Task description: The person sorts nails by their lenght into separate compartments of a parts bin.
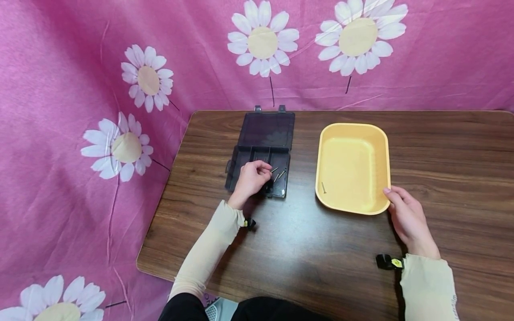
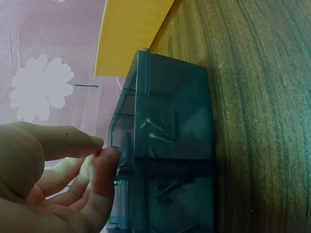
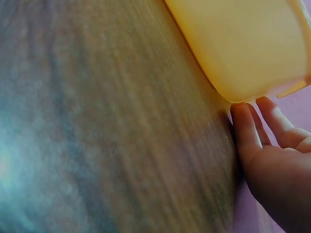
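My left hand (image 1: 250, 178) is over the near part of a dark translucent compartment box (image 1: 237, 167), its lid laid open toward the back. Thumb and forefinger tips meet in the left wrist view, and a thin screw (image 1: 275, 170) shows right at them in the head view. Below lie several loose screws (image 1: 282, 174) in the box's right compartment, also seen through its wall. A yellow plastic tray (image 1: 353, 169) stands to the right with one screw (image 1: 323, 187) in its near left corner. My right hand (image 1: 409, 218) grips the tray's near right corner, thumb at the rim, fingers against the outside.
The wooden table (image 1: 293, 249) carries the box and the tray, with a gap between them. A pink cloth (image 1: 201, 53) with white flowers hangs behind and to the left. Black wrist devices (image 1: 250, 223) sit on both sleeves.
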The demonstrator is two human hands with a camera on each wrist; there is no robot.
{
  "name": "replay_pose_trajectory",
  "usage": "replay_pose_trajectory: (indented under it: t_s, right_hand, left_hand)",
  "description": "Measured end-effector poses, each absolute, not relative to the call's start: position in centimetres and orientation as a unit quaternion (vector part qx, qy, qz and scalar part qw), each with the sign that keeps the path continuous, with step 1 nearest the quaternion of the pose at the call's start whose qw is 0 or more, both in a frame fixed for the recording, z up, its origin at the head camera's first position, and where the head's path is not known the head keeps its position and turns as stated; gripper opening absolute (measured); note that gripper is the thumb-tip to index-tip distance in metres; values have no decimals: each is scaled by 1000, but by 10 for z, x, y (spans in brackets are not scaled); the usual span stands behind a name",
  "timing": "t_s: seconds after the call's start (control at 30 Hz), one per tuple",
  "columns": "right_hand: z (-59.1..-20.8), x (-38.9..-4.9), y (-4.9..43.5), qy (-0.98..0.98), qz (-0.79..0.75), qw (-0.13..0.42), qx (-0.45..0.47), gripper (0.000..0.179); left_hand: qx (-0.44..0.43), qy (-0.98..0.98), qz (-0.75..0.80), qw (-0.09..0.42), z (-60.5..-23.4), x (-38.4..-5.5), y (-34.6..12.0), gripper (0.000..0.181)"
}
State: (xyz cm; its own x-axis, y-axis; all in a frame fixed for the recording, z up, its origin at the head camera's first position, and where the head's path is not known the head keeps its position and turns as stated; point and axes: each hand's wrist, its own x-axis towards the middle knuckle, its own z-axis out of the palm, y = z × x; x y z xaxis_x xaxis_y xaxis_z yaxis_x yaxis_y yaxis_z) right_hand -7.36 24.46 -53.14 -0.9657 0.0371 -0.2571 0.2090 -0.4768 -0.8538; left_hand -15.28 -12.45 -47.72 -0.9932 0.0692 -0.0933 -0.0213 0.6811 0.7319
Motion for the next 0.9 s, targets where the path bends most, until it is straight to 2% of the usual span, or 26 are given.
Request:
replay_pose_trajectory:
  t_s: [0.33, 0.9]
  right_hand:
    - [-531, -74, 245, 507, -852, 49, 121, 13]
    - [-530, -74, 246, 512, -850, 51, 117, 13]
  left_hand:
    - [23, 911, 406, 60, -467, -153, -117, 16]
    - [136, 899, 414, 52, -443, -154, -73, 10]
